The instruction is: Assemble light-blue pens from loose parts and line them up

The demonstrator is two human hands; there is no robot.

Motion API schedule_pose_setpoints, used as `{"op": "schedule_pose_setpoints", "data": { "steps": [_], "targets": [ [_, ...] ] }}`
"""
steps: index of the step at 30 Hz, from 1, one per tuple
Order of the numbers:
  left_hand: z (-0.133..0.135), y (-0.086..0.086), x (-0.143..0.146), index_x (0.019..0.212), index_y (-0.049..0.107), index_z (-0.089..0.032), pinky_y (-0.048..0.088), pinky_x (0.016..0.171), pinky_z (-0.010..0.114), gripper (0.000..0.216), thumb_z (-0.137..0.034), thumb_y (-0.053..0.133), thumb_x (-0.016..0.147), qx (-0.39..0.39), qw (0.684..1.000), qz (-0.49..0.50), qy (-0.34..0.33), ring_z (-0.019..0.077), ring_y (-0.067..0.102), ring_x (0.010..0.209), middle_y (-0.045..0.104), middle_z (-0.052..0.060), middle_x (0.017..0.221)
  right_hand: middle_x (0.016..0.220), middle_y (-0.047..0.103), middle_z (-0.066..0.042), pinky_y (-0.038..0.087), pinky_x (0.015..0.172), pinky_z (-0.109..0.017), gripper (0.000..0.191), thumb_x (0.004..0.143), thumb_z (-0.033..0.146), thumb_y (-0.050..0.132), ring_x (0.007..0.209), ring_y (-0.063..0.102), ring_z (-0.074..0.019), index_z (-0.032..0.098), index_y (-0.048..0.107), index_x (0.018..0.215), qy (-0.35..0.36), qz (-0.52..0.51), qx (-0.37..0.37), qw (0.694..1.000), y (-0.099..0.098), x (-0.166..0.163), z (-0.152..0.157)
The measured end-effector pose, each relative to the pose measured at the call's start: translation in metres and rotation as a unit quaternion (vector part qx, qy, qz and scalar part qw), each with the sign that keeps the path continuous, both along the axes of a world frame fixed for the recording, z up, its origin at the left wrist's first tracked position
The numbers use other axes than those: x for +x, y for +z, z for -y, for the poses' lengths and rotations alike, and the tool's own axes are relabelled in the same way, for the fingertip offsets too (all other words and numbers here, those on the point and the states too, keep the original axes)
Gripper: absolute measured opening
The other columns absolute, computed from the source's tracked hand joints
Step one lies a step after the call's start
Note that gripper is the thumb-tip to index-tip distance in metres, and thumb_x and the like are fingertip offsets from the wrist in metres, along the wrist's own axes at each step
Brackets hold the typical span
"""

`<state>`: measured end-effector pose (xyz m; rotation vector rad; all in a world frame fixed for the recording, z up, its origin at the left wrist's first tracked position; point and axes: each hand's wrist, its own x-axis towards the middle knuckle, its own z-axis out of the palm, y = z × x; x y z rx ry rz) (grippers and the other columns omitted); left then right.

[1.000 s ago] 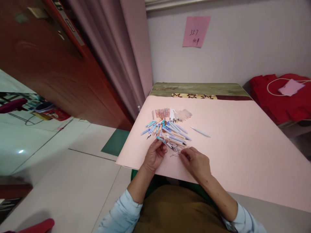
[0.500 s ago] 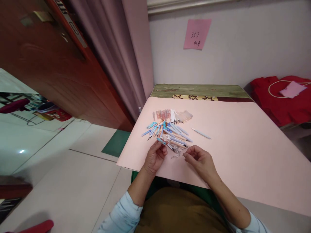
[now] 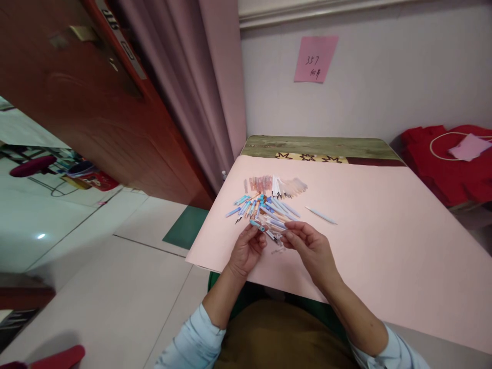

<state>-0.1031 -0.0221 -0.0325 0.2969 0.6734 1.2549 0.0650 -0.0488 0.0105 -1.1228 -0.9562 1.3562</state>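
Note:
A heap of blue, white and orange pen parts (image 3: 265, 205) lies on the pink sheet (image 3: 365, 230) covering the table. My left hand (image 3: 248, 248) is closed on a short light-blue pen piece (image 3: 257, 225) at the near edge of the heap. My right hand (image 3: 309, 246) is beside it, fingers pinched together close to the left hand's piece; what they hold is too small to name. A row of orange, white and clear pieces (image 3: 274, 184) lies behind the heap. One white pen barrel (image 3: 321, 215) lies alone to the right.
The table's wooden edge (image 3: 319, 146) meets a wall with a pink note (image 3: 314, 59). A red bag (image 3: 449, 159) sits at the right. A curtain (image 3: 203, 87) and a wooden door (image 3: 77, 102) stand at the left, over a tiled floor.
My right hand lifted off the small clear pieces on the sheet and moved left and up to meet my left hand. The left hand stayed holding the blue piece.

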Motion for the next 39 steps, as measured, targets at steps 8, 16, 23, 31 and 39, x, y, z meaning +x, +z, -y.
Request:
{"op": "schedule_pose_setpoints", "data": {
  "steps": [8, 16, 23, 31, 39],
  "targets": [
    [0.0, 0.0, -0.001, 0.089, 0.065, -0.011, 0.046, 0.049, 0.017, 0.017, -0.018, 0.073, 0.076, -0.007, 1.0, 0.02, 0.005, 0.0066, 0.053, 0.055, 0.067, 0.005, 0.082, 0.071, 0.069, -0.003, 0.056, 0.059, -0.027, 0.033, 0.078, 0.05, 0.071, 0.06, 0.065, -0.0141, 0.018, 0.068, 0.086, 0.019, 0.027, 0.023, 0.999, -0.001, -0.013, 0.006],
    [-0.003, -0.001, -0.012, 0.096, 0.064, -0.014, 0.045, 0.049, 0.013, 0.012, -0.011, 0.057, 0.087, -0.056, 0.989, 0.129, 0.038, 0.004, 0.049, 0.056, 0.066, 0.004, 0.085, 0.075, 0.07, -0.003, 0.056, 0.061, -0.027, 0.026, 0.081, 0.044, 0.068, 0.061, 0.065, -0.014, 0.018, 0.069, 0.084, 0.0, 0.115, 0.068, 0.991, -0.002, -0.017, 0.01],
    [0.0, 0.001, -0.006, 0.093, 0.064, -0.012, 0.045, 0.05, 0.016, 0.011, -0.013, 0.065, 0.081, -0.021, 0.997, 0.077, 0.01, 0.0052, 0.05, 0.056, 0.066, 0.005, 0.084, 0.082, 0.073, -0.004, 0.056, 0.063, -0.026, 0.018, 0.086, 0.037, 0.063, 0.066, 0.067, -0.0149, 0.021, 0.071, 0.09, -0.025, 0.231, 0.148, 0.961, -0.005, -0.02, 0.013],
    [0.001, 0.0, -0.002, 0.089, 0.065, -0.012, 0.045, 0.052, 0.018, 0.015, -0.018, 0.071, 0.077, 0.024, 0.999, 0.021, -0.018, 0.0071, 0.052, 0.059, 0.065, 0.005, 0.081, 0.088, 0.073, -0.004, 0.054, 0.068, -0.026, 0.016, 0.091, 0.032, 0.057, 0.069, 0.067, -0.0142, 0.022, 0.07, 0.095, -0.063, 0.349, 0.229, 0.906, -0.006, -0.021, 0.011],
    [0.003, -0.001, 0.001, 0.092, 0.066, -0.012, 0.045, 0.056, 0.02, 0.015, -0.017, 0.07, 0.079, 0.054, 0.998, -0.008, -0.038, 0.0072, 0.054, 0.058, 0.064, 0.002, 0.077, 0.095, 0.074, -0.004, 0.053, 0.072, -0.026, 0.019, 0.093, 0.031, 0.054, 0.075, 0.069, -0.0148, 0.022, 0.07, 0.099, -0.06, 0.398, 0.243, 0.883, -0.012, -0.024, 0.007]
  ]
}}
